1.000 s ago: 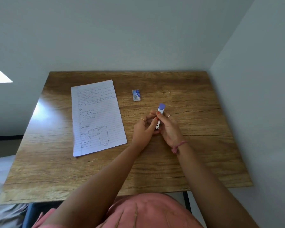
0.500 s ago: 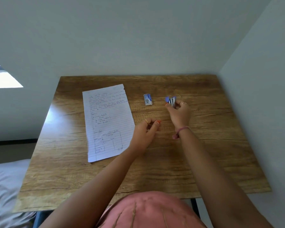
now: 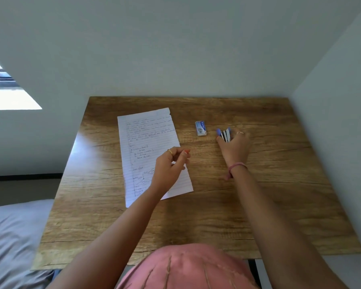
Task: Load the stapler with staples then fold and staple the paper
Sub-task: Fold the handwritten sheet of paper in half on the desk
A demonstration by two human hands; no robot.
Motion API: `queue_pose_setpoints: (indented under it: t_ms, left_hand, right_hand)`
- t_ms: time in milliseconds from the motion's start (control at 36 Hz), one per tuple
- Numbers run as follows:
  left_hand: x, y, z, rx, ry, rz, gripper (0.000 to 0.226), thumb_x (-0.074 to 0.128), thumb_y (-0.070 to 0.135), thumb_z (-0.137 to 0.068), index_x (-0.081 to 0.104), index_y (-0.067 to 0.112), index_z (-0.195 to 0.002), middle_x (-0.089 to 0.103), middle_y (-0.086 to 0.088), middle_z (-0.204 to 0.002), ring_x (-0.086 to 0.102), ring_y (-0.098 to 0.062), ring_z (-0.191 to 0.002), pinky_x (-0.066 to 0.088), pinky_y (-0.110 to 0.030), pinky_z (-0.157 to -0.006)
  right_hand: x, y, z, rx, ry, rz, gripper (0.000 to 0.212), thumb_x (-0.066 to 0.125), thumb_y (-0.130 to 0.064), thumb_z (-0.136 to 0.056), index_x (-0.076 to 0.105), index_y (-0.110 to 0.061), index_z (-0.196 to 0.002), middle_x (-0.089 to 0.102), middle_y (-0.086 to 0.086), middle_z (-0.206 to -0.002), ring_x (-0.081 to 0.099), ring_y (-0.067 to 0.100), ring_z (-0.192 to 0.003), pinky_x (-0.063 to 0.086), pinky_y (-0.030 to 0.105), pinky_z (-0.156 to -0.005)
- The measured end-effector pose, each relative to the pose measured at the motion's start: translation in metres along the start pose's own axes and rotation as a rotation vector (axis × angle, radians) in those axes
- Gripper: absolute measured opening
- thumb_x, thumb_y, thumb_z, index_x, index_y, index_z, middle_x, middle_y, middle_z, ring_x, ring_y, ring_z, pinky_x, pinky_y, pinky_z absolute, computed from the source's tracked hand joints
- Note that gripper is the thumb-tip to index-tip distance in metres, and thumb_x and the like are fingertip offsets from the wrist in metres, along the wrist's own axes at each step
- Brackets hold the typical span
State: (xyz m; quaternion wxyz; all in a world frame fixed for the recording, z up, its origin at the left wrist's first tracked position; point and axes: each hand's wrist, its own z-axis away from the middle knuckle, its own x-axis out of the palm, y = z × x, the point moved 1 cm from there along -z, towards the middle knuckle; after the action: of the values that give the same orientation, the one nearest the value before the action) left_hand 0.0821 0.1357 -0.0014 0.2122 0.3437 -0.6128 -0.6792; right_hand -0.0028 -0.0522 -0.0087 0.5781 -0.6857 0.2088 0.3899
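Right hand [image 3: 233, 148] fingers [image 3: 241, 135] grip the opened blue-and-white stapler [image 3: 225, 134] right of the small staple box [image 3: 200, 128]; left hand [image 3: 168, 168], fingers loosely curled, empty, above the lined handwritten paper [image 3: 149, 142] on the wooden bench [image 3: 279, 184]

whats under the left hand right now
The lined paper lies under the left hand, flat on the table. The hand and forearm cover part of its lower right, so any writing there is hidden.
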Motion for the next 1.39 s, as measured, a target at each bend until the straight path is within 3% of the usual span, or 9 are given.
queue_pose_setpoints:
  t_ms: [250, 445, 556, 611, 722, 889, 973, 1195, 1389]
  left_hand:
    - [-0.048, -0.005, -0.011, -0.067, 0.256, -0.118, 0.009, 0.057, 0.023, -0.095, 0.065, 0.027, -0.098, 0.068, 0.010, -0.096, 0.063, -0.004, -0.087, 0.055, -0.030, -0.080]
    - [-0.100, -0.017, -0.020, -0.427, 0.388, -0.449, 0.044, 0.060, 0.024, -0.088, 0.052, 0.002, -0.126, 0.035, -0.021, -0.143, 0.025, -0.038, -0.134, 0.025, -0.049, -0.108]
    - [-0.113, -0.017, -0.015, -0.516, 0.356, -0.375, 0.016, 0.062, 0.020, -0.085, 0.053, 0.007, -0.086, 0.045, -0.022, -0.131, 0.039, -0.038, -0.126, 0.042, -0.048, -0.098]
    - [-0.115, -0.018, -0.016, -0.489, 0.338, -0.270, 0.014, 0.064, 0.018, -0.083, 0.057, 0.005, -0.086, 0.062, -0.013, -0.100, 0.059, -0.031, -0.098, 0.052, -0.036, -0.072]
    - [-0.116, -0.019, -0.019, -0.482, 0.304, -0.249, 0.010, 0.065, 0.015, -0.082, 0.061, 0.005, -0.084, 0.068, -0.008, -0.085, 0.062, -0.018, -0.070, 0.045, -0.026, -0.053]
    - [-0.121, -0.022, -0.023, -0.518, 0.327, -0.136, 0.022, 0.070, 0.010, -0.080, 0.049, 0.017, -0.075, 0.062, 0.000, -0.078, 0.064, -0.020, -0.075, 0.057, -0.040, -0.071]
    - [-0.126, -0.024, -0.023, -0.541, 0.309, -0.020, 0.030, 0.071, 0.010, -0.081, 0.057, 0.003, -0.106, 0.069, -0.005, -0.089, 0.067, -0.018, -0.076, 0.057, -0.034, -0.066]
    - [-0.128, -0.026, -0.026, -0.455, 0.096, 0.054, 0.018, 0.075, 0.016, -0.080, 0.071, 0.013, -0.097, 0.077, 0.000, -0.089, 0.073, -0.016, -0.083, 0.055, -0.030, -0.071]
    - [-0.139, -0.028, -0.029, -0.305, 0.068, -0.065, 0.014, 0.081, 0.020, -0.076, 0.072, 0.019, -0.087, 0.076, 0.009, -0.080, 0.072, -0.006, -0.074, 0.054, -0.014, -0.059]
  right_hand:
    - [0.013, -0.044, 0.052, -0.352, -0.040, -0.164, 0.025, 0.066, -0.020, -0.087, 0.064, -0.012, -0.110, 0.063, 0.004, -0.106, 0.057, 0.003, -0.073, 0.047, 0.010, -0.063]
    - [0.041, -0.067, 0.059, -0.334, -0.289, -0.215, 0.031, 0.068, -0.022, -0.085, 0.065, -0.006, -0.111, 0.069, 0.006, -0.101, 0.062, 0.011, -0.089, 0.055, 0.026, -0.079]
    - [0.049, -0.072, 0.057, -0.287, -0.375, -0.231, 0.035, 0.075, -0.025, -0.080, 0.066, -0.005, -0.108, 0.066, -0.005, -0.091, 0.057, -0.003, -0.074, 0.044, 0.007, -0.062]
    - [0.052, -0.073, 0.055, -0.274, -0.377, -0.243, 0.031, 0.079, -0.023, -0.075, 0.068, -0.006, -0.100, 0.060, -0.017, -0.075, 0.052, -0.010, -0.060, 0.040, 0.003, -0.050]
    - [0.060, -0.076, 0.050, -0.264, -0.462, -0.163, 0.037, 0.081, -0.024, -0.073, 0.067, -0.008, -0.104, 0.069, 0.006, -0.103, 0.064, 0.013, -0.092, 0.056, 0.026, -0.078]
    - [0.061, -0.076, 0.046, -0.218, -0.493, -0.175, 0.058, 0.084, -0.019, -0.068, 0.059, -0.005, -0.119, 0.067, 0.008, -0.113, 0.065, 0.017, -0.098, 0.054, 0.024, -0.078]
    - [0.060, -0.072, 0.044, -0.172, -0.520, -0.238, 0.062, 0.083, -0.017, -0.070, 0.055, -0.007, -0.123, 0.066, 0.006, -0.114, 0.062, 0.012, -0.093, 0.045, 0.012, -0.063]
    - [0.046, -0.059, 0.038, -0.139, -0.719, -0.363, 0.011, 0.070, -0.025, -0.084, 0.063, -0.028, -0.092, 0.070, -0.012, -0.095, 0.068, 0.004, -0.084, 0.054, 0.020, -0.070]
    - [0.029, -0.044, 0.021, -0.153, -0.746, -0.303, 0.005, 0.076, -0.031, -0.078, 0.071, -0.030, -0.080, 0.073, -0.017, -0.084, 0.068, -0.002, -0.079, 0.051, 0.017, -0.076]
